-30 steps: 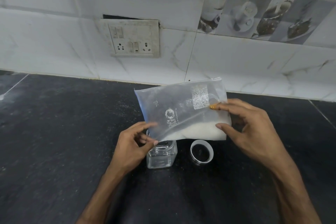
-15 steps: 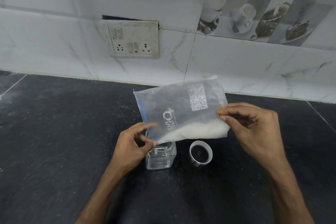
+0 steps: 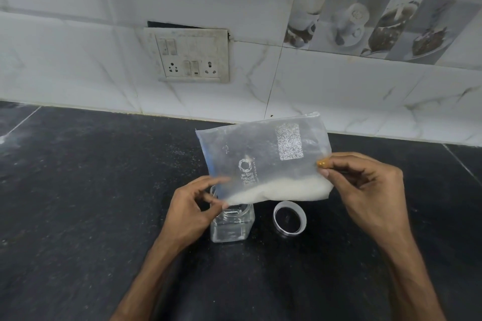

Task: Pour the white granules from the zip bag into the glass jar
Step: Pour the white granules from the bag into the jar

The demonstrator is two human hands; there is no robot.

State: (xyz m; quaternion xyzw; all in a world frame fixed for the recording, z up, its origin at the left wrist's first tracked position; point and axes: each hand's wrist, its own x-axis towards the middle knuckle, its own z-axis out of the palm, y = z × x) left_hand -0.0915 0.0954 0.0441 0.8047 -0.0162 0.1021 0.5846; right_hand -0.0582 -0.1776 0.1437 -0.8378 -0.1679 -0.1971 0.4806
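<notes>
- pinching, that's what the right hand [image 3: 365, 190] is doing: thumb and forefinger tip closed on the right edge of the zip bag [image 3: 260, 161], the other fingers curled in behind.
- and the left hand [image 3: 190, 211]?
- its fingers [image 3: 216, 180] nip the bag's lower left corner, forefinger on top and thumb beneath, a bit blurred. that corner sits right over the mouth of the glass jar [image 3: 232, 227].
- so the bag is off the counter?
- yes, held up between the two hands and tilted, left corner lowest. a blue strip runs down its left edge. the white granules [image 3: 281, 190] lie in a band along the bottom, thinning towards that low corner. whether any is dropping into the jar i can't tell; hand and bag cover the opening.
- and the jar itself?
- clear, square-sided, upright on the dark counter [image 3: 78, 203], just beside the left hand.
- anything else about?
- a round lid [image 3: 289, 219] lies hollow side up on the counter just right of the jar, below the bag. behind, white marbled wall tiles [image 3: 339, 81] with a grubby switch plate [image 3: 193, 56].
</notes>
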